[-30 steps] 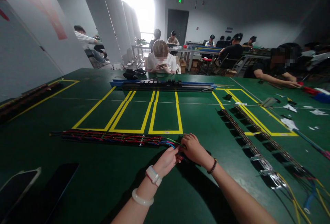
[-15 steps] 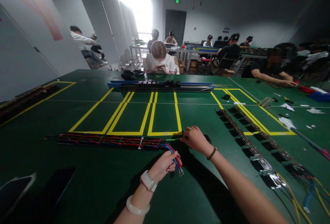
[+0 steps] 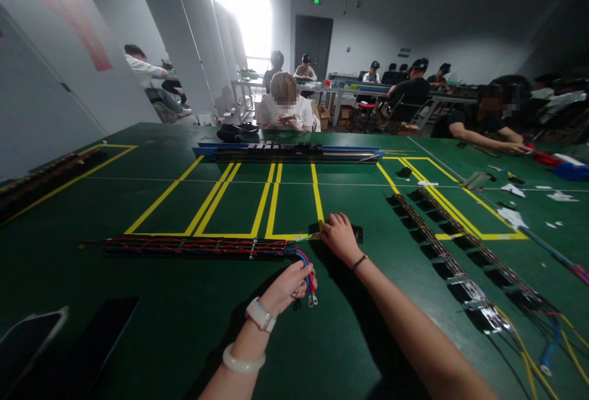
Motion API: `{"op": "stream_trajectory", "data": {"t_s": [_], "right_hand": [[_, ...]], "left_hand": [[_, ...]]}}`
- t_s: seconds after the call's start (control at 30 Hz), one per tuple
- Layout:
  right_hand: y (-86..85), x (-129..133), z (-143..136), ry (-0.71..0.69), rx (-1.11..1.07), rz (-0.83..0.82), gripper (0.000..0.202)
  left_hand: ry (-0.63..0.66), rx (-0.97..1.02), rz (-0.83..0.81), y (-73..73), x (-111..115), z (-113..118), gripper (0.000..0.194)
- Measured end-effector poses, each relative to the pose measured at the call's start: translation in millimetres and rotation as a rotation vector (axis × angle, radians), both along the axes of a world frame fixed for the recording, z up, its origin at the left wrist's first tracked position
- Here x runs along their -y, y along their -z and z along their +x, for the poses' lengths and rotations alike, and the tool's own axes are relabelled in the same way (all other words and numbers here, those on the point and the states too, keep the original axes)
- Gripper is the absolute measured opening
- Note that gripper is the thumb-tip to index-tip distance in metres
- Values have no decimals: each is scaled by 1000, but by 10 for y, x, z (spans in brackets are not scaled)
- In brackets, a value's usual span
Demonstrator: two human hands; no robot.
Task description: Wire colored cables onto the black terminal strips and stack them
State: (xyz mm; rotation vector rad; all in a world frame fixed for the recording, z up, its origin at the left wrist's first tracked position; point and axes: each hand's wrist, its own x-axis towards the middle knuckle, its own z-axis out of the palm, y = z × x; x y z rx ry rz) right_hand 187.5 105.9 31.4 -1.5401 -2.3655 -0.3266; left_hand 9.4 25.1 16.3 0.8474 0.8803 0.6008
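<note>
A long black wiring assembly with red and blue wires along it lies across the green table in front of me. At its right end, my left hand is closed around thick blue and red cables, whose metal ring lugs stick out below the fingers. My right hand pinches a thin green-yellow wire that leaves the same end. A small black part lies just beyond the right hand, partly hidden by it.
Two similar assemblies lie at the right, with yellow and blue wires trailing. Yellow tape marks boxes on the table. Blue and black rails lie at the far edge. A phone is at lower left. Co-workers sit beyond.
My right hand has moved slightly left and away from me with the green-yellow wire. My left hand has shifted a little left and upward with the cables.
</note>
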Motion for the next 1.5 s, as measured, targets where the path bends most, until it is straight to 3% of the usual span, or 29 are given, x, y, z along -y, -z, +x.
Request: {"op": "stream_trajectory", "data": {"t_s": [0.13,0.33,0.47,0.7,0.83,0.97,1.07,1.17,1.27,1.37,1.5], "right_hand": [[109,283,34,-130,-51,89,17],[136,810,82,-357,-164,-17,29],[94,936,73,-439,-190,-93,33],[138,881,79,-456,-284,-164,32],[58,775,-54,-337,-411,-177,27],[-274,542,-408,-122,-389,-222,36],[-514,355,-772,-75,-272,-363,37],[-582,227,-1122,-72,-148,-408,36],[-527,189,-1331,-54,-101,-399,33],[-486,237,-1289,-79,-154,-380,34],[-463,334,-871,-267,-408,-347,35]], "left_hand": [[-8,47,-1,20,4,10,32],[-21,82,-26,63,12,14,34],[-78,75,-58,100,14,24,36],[-87,147,-102,85,14,2,19],[-136,120,-89,111,19,25,18],[-173,81,-62,157,27,64,27],[-202,95,-87,174,39,55,37],[-238,133,-120,169,56,24,41],[-299,137,-155,145,70,15,42],[-289,103,-146,115,69,38,37],[-226,44,-86,86,48,74,32]]}}
